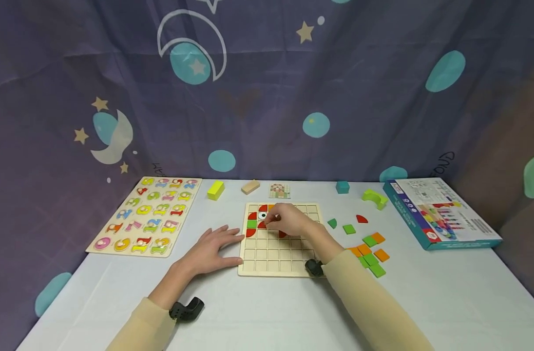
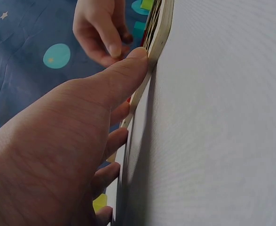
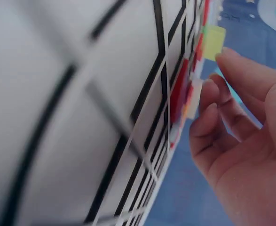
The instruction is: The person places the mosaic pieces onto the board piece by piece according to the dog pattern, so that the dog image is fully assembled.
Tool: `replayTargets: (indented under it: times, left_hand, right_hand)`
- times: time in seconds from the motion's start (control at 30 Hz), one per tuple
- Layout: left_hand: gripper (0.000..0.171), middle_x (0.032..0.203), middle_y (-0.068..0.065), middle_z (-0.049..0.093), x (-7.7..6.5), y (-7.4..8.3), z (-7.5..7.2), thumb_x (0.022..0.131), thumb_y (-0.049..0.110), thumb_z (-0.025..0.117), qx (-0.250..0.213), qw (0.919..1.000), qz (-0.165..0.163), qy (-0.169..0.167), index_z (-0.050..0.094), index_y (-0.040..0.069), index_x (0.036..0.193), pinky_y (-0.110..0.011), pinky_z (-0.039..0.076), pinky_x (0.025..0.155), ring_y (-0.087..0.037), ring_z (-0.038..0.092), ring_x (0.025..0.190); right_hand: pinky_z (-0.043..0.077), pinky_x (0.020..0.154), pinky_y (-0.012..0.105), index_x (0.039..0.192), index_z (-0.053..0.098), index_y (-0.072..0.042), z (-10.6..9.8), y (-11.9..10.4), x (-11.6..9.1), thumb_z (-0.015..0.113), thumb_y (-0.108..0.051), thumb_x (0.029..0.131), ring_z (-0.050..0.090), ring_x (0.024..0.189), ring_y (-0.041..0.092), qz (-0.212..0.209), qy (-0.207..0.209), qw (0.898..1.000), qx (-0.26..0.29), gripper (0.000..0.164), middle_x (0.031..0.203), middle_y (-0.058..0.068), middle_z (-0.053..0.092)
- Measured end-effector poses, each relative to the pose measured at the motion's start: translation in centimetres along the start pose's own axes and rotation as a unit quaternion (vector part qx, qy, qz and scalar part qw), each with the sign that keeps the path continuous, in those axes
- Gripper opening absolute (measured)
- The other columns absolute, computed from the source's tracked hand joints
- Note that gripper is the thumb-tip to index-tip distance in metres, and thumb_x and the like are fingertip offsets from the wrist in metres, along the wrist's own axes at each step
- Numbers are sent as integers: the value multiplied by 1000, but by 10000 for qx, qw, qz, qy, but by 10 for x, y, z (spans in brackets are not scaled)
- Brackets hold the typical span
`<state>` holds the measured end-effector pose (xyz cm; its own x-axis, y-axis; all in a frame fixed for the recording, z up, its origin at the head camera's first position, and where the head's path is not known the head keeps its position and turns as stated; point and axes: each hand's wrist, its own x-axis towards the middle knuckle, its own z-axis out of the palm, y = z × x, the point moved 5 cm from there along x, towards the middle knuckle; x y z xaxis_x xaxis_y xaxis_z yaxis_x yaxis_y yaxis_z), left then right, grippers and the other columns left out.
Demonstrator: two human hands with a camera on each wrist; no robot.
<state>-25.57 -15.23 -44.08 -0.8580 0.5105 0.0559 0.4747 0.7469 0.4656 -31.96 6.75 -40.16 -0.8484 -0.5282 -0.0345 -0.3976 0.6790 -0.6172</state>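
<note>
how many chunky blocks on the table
4, left to right toward the back: yellow rectangular block, plain wooden block, teal block, lime-green arch block. The beige right sleeve could hide others.

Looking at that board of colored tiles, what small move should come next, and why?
Probably press gently down with the right hand to seat a tile: its curled fingers are close to red tiles, though whether they hold one is unclear. The left hand touches the board, perhaps steadying it.
</note>
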Motion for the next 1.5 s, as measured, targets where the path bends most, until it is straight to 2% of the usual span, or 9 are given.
replayTargets:
  times: [0.2, 0.37, 0.57, 0.77, 0.93, 1.27, 1.37, 1.5]
  left_hand:
    - [70, 152, -2, 49, -1, -1, 0, 85, 58, 74, -8, 10000, -62, 44, 61, 20, 142, -61, 13, 118, -31, 30, 148]
    - [69, 152, -2, 49, -3, 0, 1, 85, 57, 75, -60, 9999, -34, 85, 62, 20, 142, -61, 13, 118, -30, 30, 148]
    - [69, 151, -2, 50, -7, 1, 4, 85, 59, 73, -53, 9999, -13, 113, 62, 21, 141, -61, 13, 118, -30, 30, 147]
    - [69, 151, -2, 50, -15, -1, 5, 85, 60, 73, -86, 9998, -51, 161, 63, 20, 141, -64, 14, 116, -32, 31, 147]
    - [69, 151, -3, 50, -13, 0, 5, 85, 61, 72, -67, 9998, -6, 174, 63, 20, 141, -64, 15, 116, -33, 31, 147]
    - [68, 151, -3, 50, 0, 2, 3, 85, 58, 74, -40, 9999, 55, 139, 63, 20, 141, -63, 14, 117, -31, 31, 147]
    - [68, 151, -3, 50, 1, 3, 3, 86, 58, 74, -48, 9999, 90, 94, 62, 20, 141, -63, 14, 117, -32, 31, 147]
    - [67, 150, -3, 51, 0, 1, 0, 85, 55, 75, -37, 9999, 74, 96, 63, 19, 140, -63, 14, 117, -32, 31, 147]
  right_hand:
    - [52, 74, 34, 105, 74, -9, -16, 11, -33, 71, -15, 96, 58, 85, 16, -88, 104, 9985, 535, 11, 98, -4, 66]
    - [52, 77, 36, 109, 73, -7, -32, 24, -69, 69, -17, 97, 59, 87, 18, -103, 290, 9975, 639, 16, 97, -3, 66]
    - [53, 72, 33, 108, 71, -6, -42, 46, -106, 69, -18, 97, 59, 83, 19, 249, 520, 9961, 666, 16, 92, -1, 65]
    - [54, 71, 27, 107, 71, -6, -45, 62, -130, 71, -18, 97, 58, 85, 19, 427, 599, 9950, 669, 15, 90, -1, 64]
    - [55, 71, 26, 107, 71, -7, -49, 72, -138, 73, -16, 95, 59, 86, 21, 525, 567, 9949, 648, 15, 93, 0, 65]
    - [54, 77, 27, 109, 69, -5, -51, 94, -135, 77, -17, 91, 56, 86, 19, 834, 436, 9953, 211, 23, 93, 0, 63]
    - [53, 75, 26, 108, 69, -6, -48, 96, -136, 78, -20, 90, 55, 85, 18, 949, 418, 9945, 150, 25, 90, -1, 61]
    - [51, 73, 25, 107, 69, -7, -44, 95, -134, 80, -24, 89, 53, 85, 19, 878, 476, 9949, 109, 27, 88, -1, 58]
